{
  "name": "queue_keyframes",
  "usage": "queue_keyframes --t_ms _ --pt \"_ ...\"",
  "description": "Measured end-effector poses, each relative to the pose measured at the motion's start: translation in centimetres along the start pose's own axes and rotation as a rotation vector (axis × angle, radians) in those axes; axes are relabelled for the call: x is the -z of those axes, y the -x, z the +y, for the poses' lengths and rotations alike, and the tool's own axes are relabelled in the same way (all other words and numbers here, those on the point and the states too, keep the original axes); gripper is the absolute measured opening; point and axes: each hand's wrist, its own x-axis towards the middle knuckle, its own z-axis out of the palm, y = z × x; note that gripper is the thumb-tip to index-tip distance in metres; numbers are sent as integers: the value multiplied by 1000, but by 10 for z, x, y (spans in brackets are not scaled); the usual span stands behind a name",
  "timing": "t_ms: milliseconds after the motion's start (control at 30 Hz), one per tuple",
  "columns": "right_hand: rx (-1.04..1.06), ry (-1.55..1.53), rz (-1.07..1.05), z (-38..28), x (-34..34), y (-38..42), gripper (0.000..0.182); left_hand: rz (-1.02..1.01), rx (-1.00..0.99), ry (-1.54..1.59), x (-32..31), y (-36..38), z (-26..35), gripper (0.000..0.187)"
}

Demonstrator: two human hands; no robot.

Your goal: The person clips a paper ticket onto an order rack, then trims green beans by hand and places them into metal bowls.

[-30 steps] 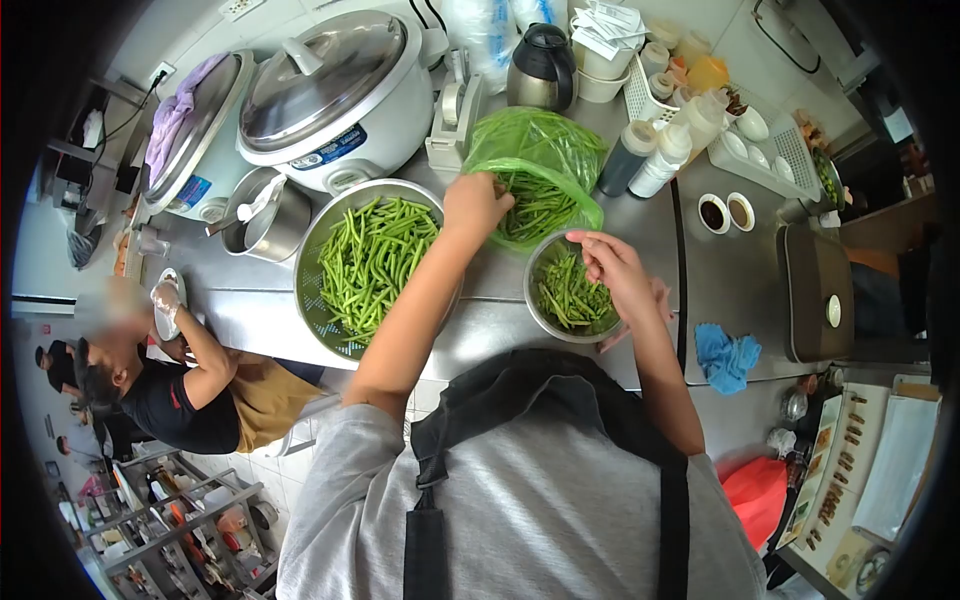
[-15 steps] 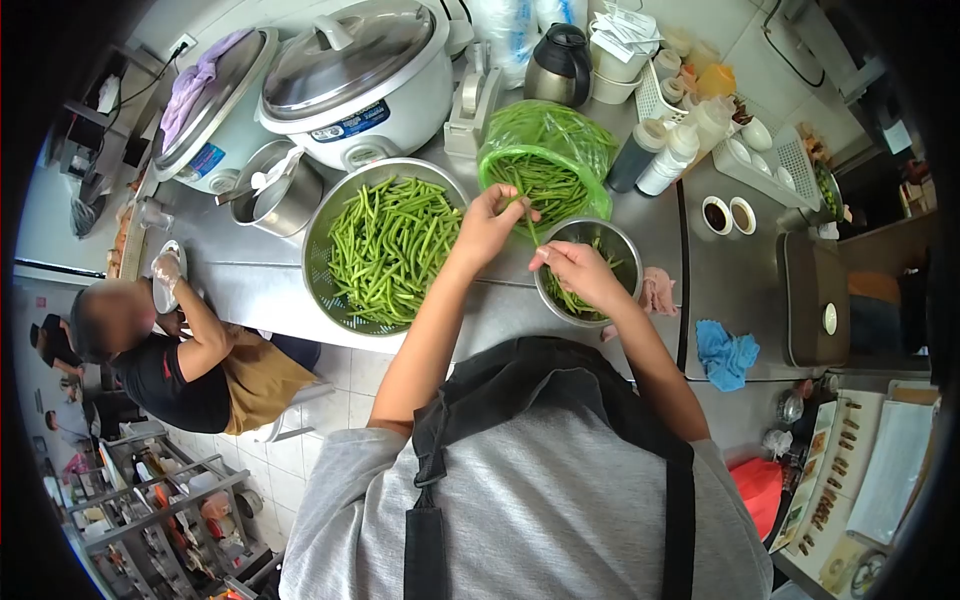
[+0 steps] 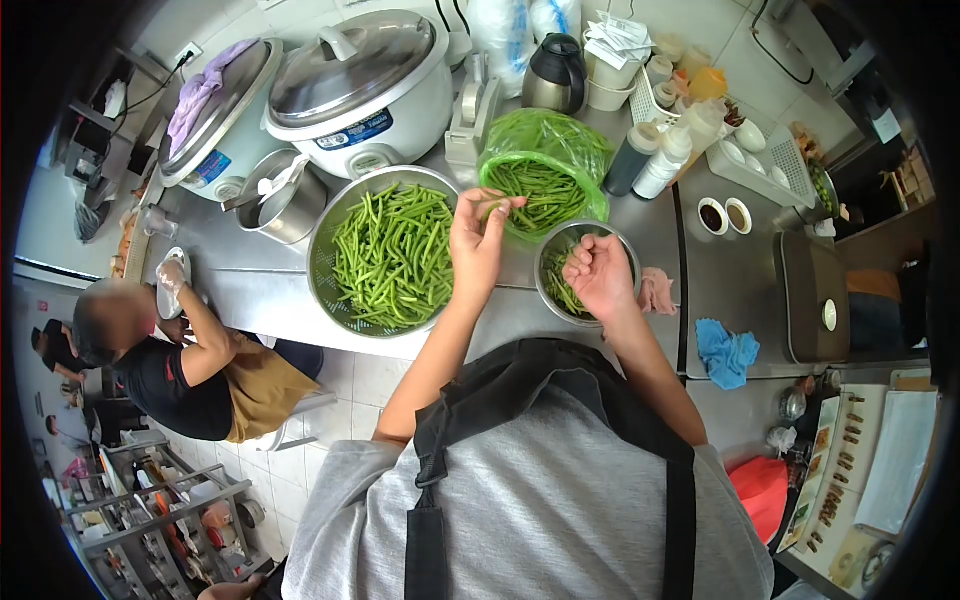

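Observation:
My left hand (image 3: 478,240) is pinched in front of the green plastic bag (image 3: 560,130), with a bit of green bean (image 3: 490,209) showing at its fingertips. My right hand (image 3: 603,277) is over the small steel bowl (image 3: 546,290), its fingers curled inward; anything inside them is hidden. Trimmings and bean pieces (image 3: 562,288) lie in that bowl. The open bag is full of long green beans (image 3: 545,192). To the left, a wide steel colander (image 3: 318,265) is heaped with cut green beans (image 3: 390,255).
Two large rice cookers (image 3: 385,130) (image 3: 225,150) and a steel pot (image 3: 300,215) stand behind the colander. A thermos (image 3: 555,75), sauce bottles (image 3: 664,162) and a tape dispenser (image 3: 470,130) line the back. Cloths (image 3: 727,353) lie right. A seated person (image 3: 190,370) is at left.
My hands have moved apart, where both were on one bean before. My right hand has turned and curled over the small bowl. The left stays near the bag.

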Motion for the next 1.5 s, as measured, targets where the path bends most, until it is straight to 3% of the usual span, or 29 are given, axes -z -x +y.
queue_keyframes --t_ms 33,133,300,500,633,700,833,900,967,1033,1067,1100,1133,1200,1233,1267,1333,1500 --pt "-23 84 -45 -2 -2 2 21 6 -15 -27 -1 0 5 11" --pt "-81 341 -136 -8 -13 13 26 -136 -286 -843 6 3 25 15" --pt "-121 674 -126 -16 -60 29 40 -256 -412 -819 -3 7 25 21" --pt "-46 763 -169 -16 -51 24 29 -230 -450 -831 -6 9 27 22" --pt "134 809 -82 -6 -48 22 29 -181 -276 -834 -5 15 22 18" --pt "147 682 -23 -5 -43 19 29 -167 -154 -805 -10 21 22 18" --pt "222 470 77 -13 -37 9 29 -126 -146 -875 -2 21 23 21" --pt "158 576 12 -28 -32 13 24 -14 -222 -963 18 12 36 23" --pt "172 707 -10 -37 -28 16 22 53 -76 -1094 49 -2 48 30" --pt "117 1197 -47 -53 -11 11 26 13 -176 -1440 77 -17 54 39" --pt "84 1469 -38 -58 -14 13 27 94 -182 -1512 81 -21 51 44" --pt "52 1740 -26 -62 -15 15 28 76 -206 -1498 82 -27 47 43" --pt "189 1856 -109 -61 -7 15 33 56 -233 -1480 73 -35 48 43" --pt "280 1853 -48 -56 1 10 31 -60 -258 -1371 58 -51 29 36" --pt "324 1851 -22 -54 1 8 30 -177 -179 -1214 50 -60 13 27" --pt "150 1818 13 -58 -14 11 28 -261 4 -1134 34 -67 1 22" --pt "121 1870 -3 -58 -26 12 28 -401 68 -1308 12 -82 -32 26" --pt "156 1836 -10 -64 -21 12 29 -448 110 -1561 -8 -130 -99 29"
